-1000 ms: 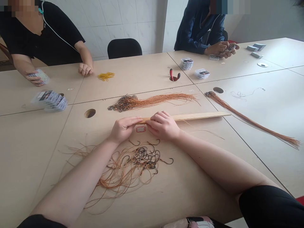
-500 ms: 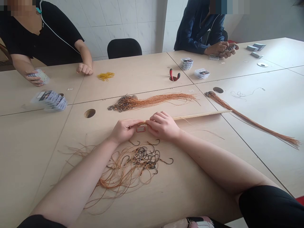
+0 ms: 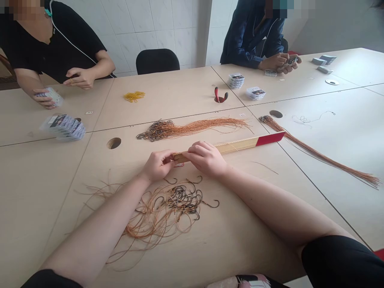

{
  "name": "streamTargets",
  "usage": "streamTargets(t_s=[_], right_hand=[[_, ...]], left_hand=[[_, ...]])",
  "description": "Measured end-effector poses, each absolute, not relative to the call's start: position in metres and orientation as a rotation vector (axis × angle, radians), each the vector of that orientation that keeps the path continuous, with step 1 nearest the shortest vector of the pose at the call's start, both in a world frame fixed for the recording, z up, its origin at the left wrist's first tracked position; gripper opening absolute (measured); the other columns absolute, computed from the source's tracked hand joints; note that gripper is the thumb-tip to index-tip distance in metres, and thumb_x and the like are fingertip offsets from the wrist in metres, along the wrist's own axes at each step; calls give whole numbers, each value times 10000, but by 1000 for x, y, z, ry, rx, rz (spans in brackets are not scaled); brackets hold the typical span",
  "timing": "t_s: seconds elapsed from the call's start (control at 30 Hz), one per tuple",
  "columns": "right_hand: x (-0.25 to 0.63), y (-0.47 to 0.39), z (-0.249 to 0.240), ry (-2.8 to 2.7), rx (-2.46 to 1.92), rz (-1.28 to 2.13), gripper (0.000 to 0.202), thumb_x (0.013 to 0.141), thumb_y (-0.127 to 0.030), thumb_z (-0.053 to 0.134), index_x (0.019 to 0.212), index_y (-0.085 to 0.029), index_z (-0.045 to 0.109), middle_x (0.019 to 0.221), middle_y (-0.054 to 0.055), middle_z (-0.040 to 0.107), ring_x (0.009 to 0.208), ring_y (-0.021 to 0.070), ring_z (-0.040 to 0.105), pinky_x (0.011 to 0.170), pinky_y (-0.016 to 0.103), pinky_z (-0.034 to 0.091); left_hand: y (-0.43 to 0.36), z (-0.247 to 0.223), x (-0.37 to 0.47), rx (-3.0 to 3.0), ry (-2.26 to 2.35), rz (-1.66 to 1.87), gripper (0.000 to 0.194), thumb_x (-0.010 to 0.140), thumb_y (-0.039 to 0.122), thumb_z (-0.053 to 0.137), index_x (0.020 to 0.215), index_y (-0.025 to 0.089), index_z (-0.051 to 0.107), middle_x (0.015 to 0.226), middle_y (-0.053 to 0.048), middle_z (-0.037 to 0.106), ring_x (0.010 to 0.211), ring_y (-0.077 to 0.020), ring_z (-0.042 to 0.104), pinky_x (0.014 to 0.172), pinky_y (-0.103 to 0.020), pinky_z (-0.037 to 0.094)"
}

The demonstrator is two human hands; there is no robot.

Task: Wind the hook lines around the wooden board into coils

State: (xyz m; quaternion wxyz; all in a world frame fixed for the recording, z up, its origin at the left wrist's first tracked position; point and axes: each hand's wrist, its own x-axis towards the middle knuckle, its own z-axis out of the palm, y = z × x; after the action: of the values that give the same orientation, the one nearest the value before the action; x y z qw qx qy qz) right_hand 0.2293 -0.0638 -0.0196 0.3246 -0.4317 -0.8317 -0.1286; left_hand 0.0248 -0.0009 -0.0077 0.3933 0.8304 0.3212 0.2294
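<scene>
A long flat wooden strip [image 3: 240, 145] with a red end is held between my two hands, its broad face turned toward me. My left hand [image 3: 160, 165] pinches its left end. Farther along, my right hand [image 3: 207, 159] is closed over it, hiding part of the strip. A thin orange line shows along the wood to the right of that hand. Below my hands, fish hooks [image 3: 187, 198] lie in a loose pile with tangled orange lines [image 3: 150, 230]. Beyond them is a bundle of orange lines with hooks [image 3: 192, 127] at its left end.
Another hooked line bundle [image 3: 327, 154] lies at right. Red-handled pliers [image 3: 221, 95] stand in a table hole. Stacked clear boxes [image 3: 67, 127] sit at left, and yellow pieces [image 3: 134, 96] lie at the back. Two people sit opposite, a hand [image 3: 81, 77] raised at left.
The wooden strip has rolled in my hands, so its broad face and red end now show. The person at left has lifted a hand off the table.
</scene>
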Motion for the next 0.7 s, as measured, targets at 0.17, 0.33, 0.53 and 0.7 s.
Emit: streamTargets(t_s=[0.17,0.33,0.53,0.7], right_hand=[[231,-63,-20,-2205,-1160,-326,234,899,-163,421,1059,-198,587,932,61,603,919,175,496,757,316,396],[229,-61,-18,-2191,-1205,-280,243,896,-189,416,1066,-181,589,964,81,593,947,188,499,776,329,404],[229,-62,-17,-2184,-1216,-213,244,903,-203,392,1049,-173,586,1000,95,584,950,188,506,792,332,407],[229,-62,-16,-2210,-1209,-207,291,902,-198,392,1150,-162,539,1020,98,589,973,193,507,813,340,402]], left_hand=[[0,-6,28,1676,817,519,212,691,200,596,892,148,640,617,12,561,492,-83,456,474,-208,374],[6,-1,30,1502,829,493,153,666,201,612,804,141,639,600,10,558,479,-78,453,471,-205,365],[10,2,29,1418,840,439,109,648,189,623,748,145,620,596,14,557,474,-75,469,463,-196,369],[10,0,29,1416,829,429,145,658,175,615,798,143,624,627,5,562,495,-73,481,476,-190,389]])
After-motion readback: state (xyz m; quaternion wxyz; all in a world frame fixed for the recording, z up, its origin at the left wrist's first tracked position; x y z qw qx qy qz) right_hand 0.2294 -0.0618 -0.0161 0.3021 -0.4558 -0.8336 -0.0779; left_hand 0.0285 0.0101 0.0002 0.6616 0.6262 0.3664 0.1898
